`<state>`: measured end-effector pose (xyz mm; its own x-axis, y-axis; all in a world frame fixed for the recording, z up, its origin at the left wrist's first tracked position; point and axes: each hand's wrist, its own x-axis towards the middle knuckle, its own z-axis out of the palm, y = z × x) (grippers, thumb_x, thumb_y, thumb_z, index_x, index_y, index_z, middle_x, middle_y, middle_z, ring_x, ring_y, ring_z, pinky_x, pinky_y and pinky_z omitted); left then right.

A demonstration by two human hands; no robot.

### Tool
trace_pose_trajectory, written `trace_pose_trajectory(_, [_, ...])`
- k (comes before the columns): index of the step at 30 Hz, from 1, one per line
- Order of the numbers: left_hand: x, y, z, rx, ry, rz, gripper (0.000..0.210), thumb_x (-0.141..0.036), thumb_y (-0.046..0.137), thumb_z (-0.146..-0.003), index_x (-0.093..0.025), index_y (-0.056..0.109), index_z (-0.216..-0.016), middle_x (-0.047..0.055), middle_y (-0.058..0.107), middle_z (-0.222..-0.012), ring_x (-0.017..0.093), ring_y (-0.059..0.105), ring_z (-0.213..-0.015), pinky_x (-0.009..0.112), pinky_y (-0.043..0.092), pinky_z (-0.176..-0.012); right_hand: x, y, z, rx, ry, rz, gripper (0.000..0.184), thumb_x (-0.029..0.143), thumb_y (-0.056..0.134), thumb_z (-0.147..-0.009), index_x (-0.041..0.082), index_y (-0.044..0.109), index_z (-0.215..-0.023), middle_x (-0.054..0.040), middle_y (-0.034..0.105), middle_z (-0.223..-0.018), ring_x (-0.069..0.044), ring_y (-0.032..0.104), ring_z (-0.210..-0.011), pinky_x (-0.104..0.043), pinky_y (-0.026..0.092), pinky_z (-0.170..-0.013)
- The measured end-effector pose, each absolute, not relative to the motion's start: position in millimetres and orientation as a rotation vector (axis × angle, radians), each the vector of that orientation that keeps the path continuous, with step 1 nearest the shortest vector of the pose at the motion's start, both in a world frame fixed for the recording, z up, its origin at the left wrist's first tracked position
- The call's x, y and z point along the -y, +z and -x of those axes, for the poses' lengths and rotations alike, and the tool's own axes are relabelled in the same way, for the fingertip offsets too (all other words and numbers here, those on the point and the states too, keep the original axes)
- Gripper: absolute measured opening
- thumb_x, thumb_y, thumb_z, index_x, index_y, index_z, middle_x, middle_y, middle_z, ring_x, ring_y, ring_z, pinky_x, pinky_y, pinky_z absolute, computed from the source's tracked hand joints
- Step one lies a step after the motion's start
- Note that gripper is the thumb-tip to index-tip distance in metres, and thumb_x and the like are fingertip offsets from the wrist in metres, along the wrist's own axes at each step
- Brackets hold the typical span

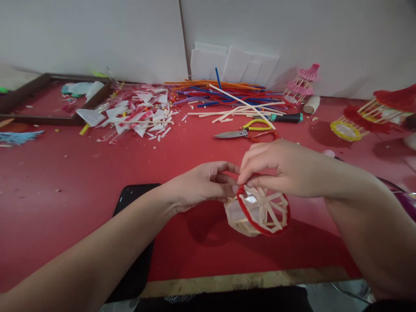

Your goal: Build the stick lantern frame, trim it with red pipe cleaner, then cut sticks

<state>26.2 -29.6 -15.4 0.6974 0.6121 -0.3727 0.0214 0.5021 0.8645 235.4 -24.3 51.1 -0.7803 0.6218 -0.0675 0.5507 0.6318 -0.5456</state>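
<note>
A small round frame of pale wooden sticks (243, 228) is held tilted above the near part of the table, its sticks crossing in a star pattern. Red fuzzy pipe cleaner (260, 228) runs along its front rim. At the frame's upper left edge, my left hand (204, 185) pinches the rim between thumb and fingers. My right hand (279, 167) reaches over from the right, its fingertips closed on the pipe cleaner at the top, close beside the left fingertips. The exact contact under the right fingers is partly hidden.
A black phone (138, 266) lies under my left forearm. Beyond my hands are scissors (232, 134), yellow-handled pliers (258, 125), loose sticks (234, 113) and pipe cleaners (221, 89). Scraps (139, 108) are heaped at left; a pink tower (302, 84) and red-yellow models (367, 119) stand right.
</note>
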Motion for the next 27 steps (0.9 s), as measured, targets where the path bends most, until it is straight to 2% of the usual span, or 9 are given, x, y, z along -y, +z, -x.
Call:
trace_pose_trajectory(5, [31,-16,-26,-0.742,0.411,-0.981,0.033,-0.019,0.079,-0.069,-0.016,0.059,-0.095,0.002,0.065,-0.083,0.012,0.063,-0.074,0.024,0.051,-0.069,29,51,-233,2.619,0.865,1.138,0.019,0.016,0.06,-0.083,0.024,0.07,-0.096,0.0043,0.073,-0.092,-0.01,0.064,-0.078,-0.022,0.043,-0.068])
trace_pose_trajectory(10, [33,-11,-26,-0.841,0.423,-1.044,0.029,-0.012,0.075,-0.067,-0.016,0.056,-0.089,0.001,0.065,-0.079,0.012,0.062,-0.073,0.023,0.048,-0.066,28,48,-232,2.652,0.795,1.101,0.012,0.019,0.062,-0.081,0.025,0.072,-0.083,0.0046,0.07,-0.083,-0.01,0.061,-0.074,-0.023,0.041,-0.067])
trace_pose_trajectory(16, [35,-4,-29,-0.969,0.414,-1.022,0.038,-0.009,0.07,-0.065,-0.018,0.049,-0.097,-0.002,0.066,-0.074,0.011,0.062,-0.068,0.022,0.044,-0.062,28,47,-229,2.667,0.905,1.169,0.007,0.018,0.064,-0.077,0.023,0.069,-0.077,0.0042,0.069,-0.081,-0.01,0.06,-0.072,-0.023,0.041,-0.065])
trace_pose_trajectory(21, [34,-2,-29,-1.007,0.486,-0.898,0.04,-0.018,0.071,-0.067,-0.019,0.048,-0.1,-0.001,0.067,-0.073,0.013,0.063,-0.069,0.026,0.046,-0.068,28,46,-225,2.6,1.061,1.25,0.005,0.017,0.063,-0.076,0.022,0.065,-0.075,0.0044,0.07,-0.082,-0.012,0.062,-0.075,-0.024,0.043,-0.067])
trace_pose_trajectory(27, [32,-1,-25,-0.994,0.444,-1.017,0.046,-0.016,0.073,-0.066,-0.018,0.048,-0.104,-0.001,0.07,-0.072,0.012,0.063,-0.069,0.025,0.045,-0.07,30,45,-223,2.588,0.98,1.265,0.01,0.014,0.06,-0.075,0.022,0.067,-0.074,0.0058,0.07,-0.078,-0.01,0.061,-0.071,-0.024,0.042,-0.065])
